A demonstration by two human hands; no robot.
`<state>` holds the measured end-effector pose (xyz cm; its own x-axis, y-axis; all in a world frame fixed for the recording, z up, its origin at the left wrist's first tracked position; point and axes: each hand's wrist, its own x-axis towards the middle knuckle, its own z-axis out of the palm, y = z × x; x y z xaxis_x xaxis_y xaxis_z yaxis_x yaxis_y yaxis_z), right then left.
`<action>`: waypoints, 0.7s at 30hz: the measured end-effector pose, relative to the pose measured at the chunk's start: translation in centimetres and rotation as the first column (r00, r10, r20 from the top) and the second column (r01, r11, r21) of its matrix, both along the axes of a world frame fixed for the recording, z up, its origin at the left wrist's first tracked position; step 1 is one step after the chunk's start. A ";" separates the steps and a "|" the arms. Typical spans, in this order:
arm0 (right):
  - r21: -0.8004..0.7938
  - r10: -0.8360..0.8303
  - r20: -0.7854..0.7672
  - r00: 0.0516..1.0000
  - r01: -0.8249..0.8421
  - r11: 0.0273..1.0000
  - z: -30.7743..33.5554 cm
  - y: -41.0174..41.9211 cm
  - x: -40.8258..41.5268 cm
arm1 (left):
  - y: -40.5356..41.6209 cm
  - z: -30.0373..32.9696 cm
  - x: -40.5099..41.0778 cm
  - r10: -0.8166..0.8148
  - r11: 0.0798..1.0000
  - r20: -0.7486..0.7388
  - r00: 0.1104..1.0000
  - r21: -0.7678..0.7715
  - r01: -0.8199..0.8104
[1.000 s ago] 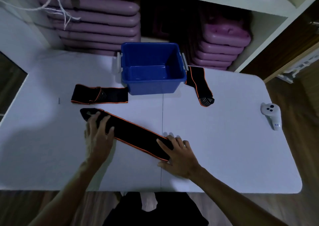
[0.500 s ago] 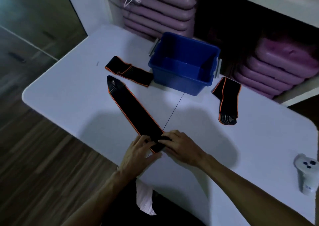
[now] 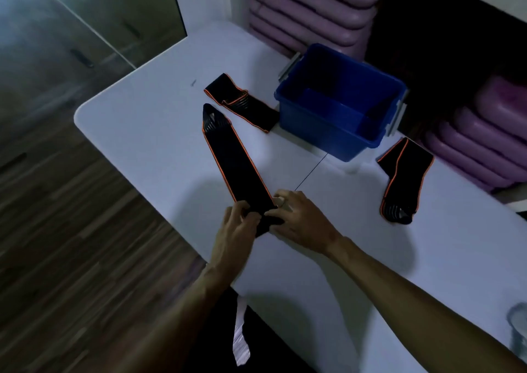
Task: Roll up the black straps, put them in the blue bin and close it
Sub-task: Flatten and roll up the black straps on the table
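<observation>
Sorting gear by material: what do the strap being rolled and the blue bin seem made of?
Long strap: probably matte black elastic fabric with orange edging; it lies flat and curls under the fingers.
Blue bin: looks like moulded plastic, smooth with a slight sheen, rigid walls and rim.

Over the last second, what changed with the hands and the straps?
The left hand left the long strap's far end and joined the right hand at the near end, both gripping it. The two other straps, blue bin and table stayed put.

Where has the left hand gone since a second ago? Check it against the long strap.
Yes. The left hand moved from the long strap's far end to its near end, beside the right hand.
</observation>
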<state>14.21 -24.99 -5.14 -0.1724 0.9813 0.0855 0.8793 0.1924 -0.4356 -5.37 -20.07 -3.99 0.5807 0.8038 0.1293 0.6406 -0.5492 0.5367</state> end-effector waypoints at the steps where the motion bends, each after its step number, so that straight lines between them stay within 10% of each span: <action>1: 0.003 0.041 0.035 0.999 -0.041 0.999 -0.1 -0.2 0.4 | -0.1 -0.5 -0.3 -0.077 0.995 -0.042 0.996 0.055 0.079; 12: 0.102 0.194 0.131 0.972 -0.208 0.973 0.1 1.4 0.8 | 0.5 0.4 0.6 -0.122 0.980 -0.124 0.985 0.143 0.139; 21: -0.111 -0.062 -0.219 0.974 0.038 0.993 1.8 5.1 -1.7 | 3.6 -0.4 -0.1 0.181 0.943 0.102 0.978 -0.299 -0.144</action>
